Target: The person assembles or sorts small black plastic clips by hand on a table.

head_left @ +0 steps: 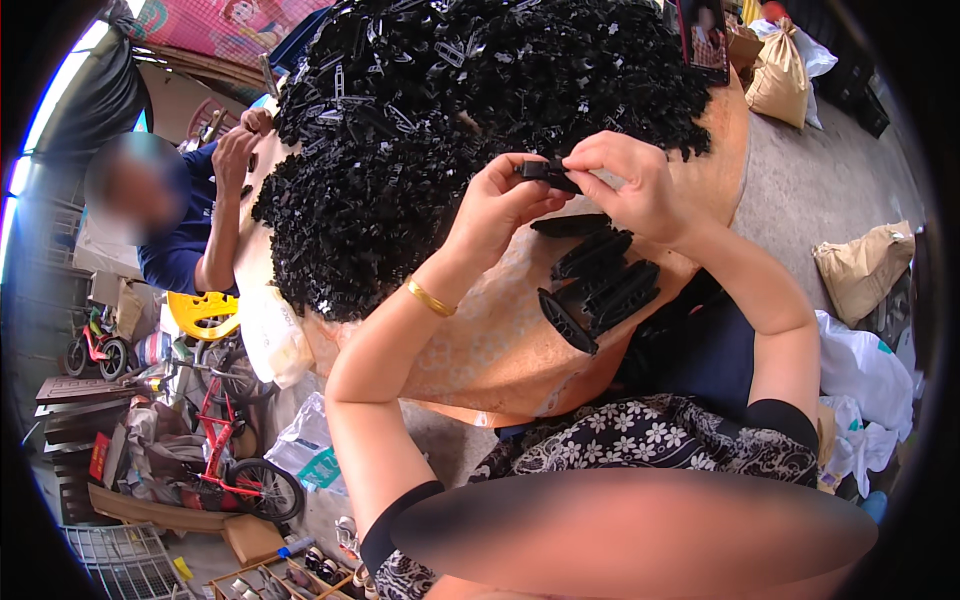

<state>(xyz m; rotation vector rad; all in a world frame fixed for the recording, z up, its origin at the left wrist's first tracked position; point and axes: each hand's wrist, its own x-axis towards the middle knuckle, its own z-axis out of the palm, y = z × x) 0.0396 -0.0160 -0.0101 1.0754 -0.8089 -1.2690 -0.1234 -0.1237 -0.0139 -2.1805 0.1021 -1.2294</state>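
Above the table's near right part, my left hand (505, 205) and my right hand (627, 183) meet at a small black plastic part (543, 172). The left fingers grip it from the left, while the right thumb and forefinger pinch its right end. Its exact kind is too small to tell. Below my hands lie several long, oval black plastic pieces (600, 278), grouped together on the orange patterned tablecloth (480, 340). A big heap of small black plastic parts (400, 170) covers much of the table beyond my left hand.
Across the heap to the left, a person in a dark blue top (180, 215) handles small parts. A phone (705, 40) stands at the table's far right. Sacks (780, 80) stand on the floor at right; a red bicycle (215, 430) and a yellow stool (203, 315) are at left.
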